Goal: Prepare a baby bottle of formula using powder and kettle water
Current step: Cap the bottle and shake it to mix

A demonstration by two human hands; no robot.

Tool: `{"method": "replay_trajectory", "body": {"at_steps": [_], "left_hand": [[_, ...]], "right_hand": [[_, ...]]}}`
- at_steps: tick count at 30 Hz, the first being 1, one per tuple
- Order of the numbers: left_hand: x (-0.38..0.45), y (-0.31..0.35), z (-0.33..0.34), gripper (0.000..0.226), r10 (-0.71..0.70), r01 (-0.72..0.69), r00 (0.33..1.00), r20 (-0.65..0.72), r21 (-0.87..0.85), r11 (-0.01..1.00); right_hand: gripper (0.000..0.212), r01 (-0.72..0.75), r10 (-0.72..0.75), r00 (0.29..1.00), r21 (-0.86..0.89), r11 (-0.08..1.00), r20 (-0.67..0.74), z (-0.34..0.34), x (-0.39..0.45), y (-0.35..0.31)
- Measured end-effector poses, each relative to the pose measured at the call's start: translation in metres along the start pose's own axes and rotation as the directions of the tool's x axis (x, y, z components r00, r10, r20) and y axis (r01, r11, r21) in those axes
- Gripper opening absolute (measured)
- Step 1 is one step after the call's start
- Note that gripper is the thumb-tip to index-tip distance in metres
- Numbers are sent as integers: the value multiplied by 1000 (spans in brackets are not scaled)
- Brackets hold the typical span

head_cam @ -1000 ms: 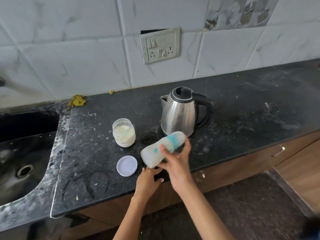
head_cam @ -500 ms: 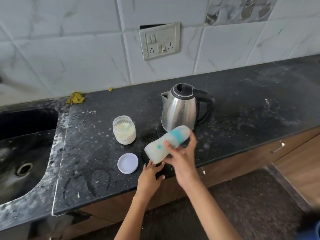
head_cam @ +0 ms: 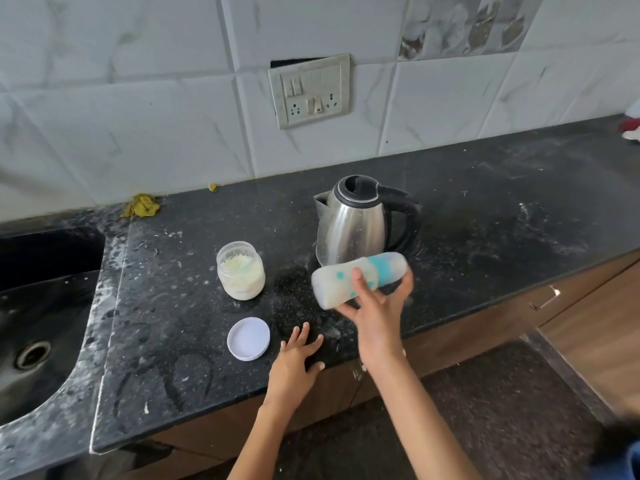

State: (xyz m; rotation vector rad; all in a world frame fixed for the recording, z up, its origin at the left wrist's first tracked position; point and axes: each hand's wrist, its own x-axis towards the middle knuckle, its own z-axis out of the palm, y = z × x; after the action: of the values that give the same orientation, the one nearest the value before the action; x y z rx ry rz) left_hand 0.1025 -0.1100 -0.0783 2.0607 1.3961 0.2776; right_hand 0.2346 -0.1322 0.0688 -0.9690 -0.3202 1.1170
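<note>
Head view: right hand (head_cam: 375, 306) grips the baby bottle (head_cam: 358, 278) near-horizontal above the countertop (head_cam: 485, 223), milky contents inside (teal collar end pointing right), just in front of the steel kettle (head_cam: 353, 223). Left hand (head_cam: 294, 362) rests flat on the counter edge, fingers spread, holding nothing. Open powder jar (head_cam: 241, 270) stands left of the kettle; its white lid (head_cam: 248, 338) lies nearer, beside the left hand. Sink (head_cam: 38, 306) far left.
</note>
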Motion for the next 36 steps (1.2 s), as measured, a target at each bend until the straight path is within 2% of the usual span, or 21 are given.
{"method": "replay_trajectory", "body": {"at_steps": [3,5,7,8,10,13,16,18,21,24,28,31,34,36], "left_hand": [[-3,4,1,39,-61,61,995,-81,-4,998],[-5,8,-3,35,-103,102,990,-96,-13,995],[-5,7,-4,37,-14,10,995,-94,-40,999],[-4,6,-5,40,20,-23,997,-78,-30,999],[-2,4,-4,46,2,-3,1000,-23,-13,1000],[0,2,-3,51,-5,5,1000,-8,-2,1000],[0,2,-4,54,-1,1,1000,7,9,1000],[0,1,-5,56,0,-1,1000,12,11,1000],[-1,3,-7,55,-6,6,1000,12,13,1000],[-1,4,-7,55,-12,11,1000,20,28,1000],[0,3,-6,56,-21,20,999,35,36,999],[-1,4,-7,55,-23,22,1000,16,22,1000],[-1,2,-5,54,-17,17,1000,0,2,1000],[-1,3,-5,55,-11,11,1000,-6,7,1000]], "right_hand": [[92,-159,171,978,-103,982,122,15,-25,23],[90,-236,245,961,-78,969,129,21,-29,25],[80,-353,344,933,94,931,102,28,-22,11],[75,-439,428,898,193,877,97,32,-19,3],[66,-566,580,811,354,744,77,36,-12,-9],[72,-619,671,740,439,651,49,38,-3,-16],[61,-577,624,780,328,748,-50,36,-1,-16],[49,-516,538,835,173,839,-118,33,-3,-13],[50,-377,366,916,-39,925,-161,25,-1,-10],[44,-314,300,946,-122,941,-119,18,4,-12],[49,-364,351,930,-162,917,-108,7,13,-7],[60,-372,371,927,-285,884,-57,-6,16,-4],[93,-207,301,946,-492,846,121,-18,15,-12],[105,-78,208,958,-522,850,195,-20,18,-14]]}}
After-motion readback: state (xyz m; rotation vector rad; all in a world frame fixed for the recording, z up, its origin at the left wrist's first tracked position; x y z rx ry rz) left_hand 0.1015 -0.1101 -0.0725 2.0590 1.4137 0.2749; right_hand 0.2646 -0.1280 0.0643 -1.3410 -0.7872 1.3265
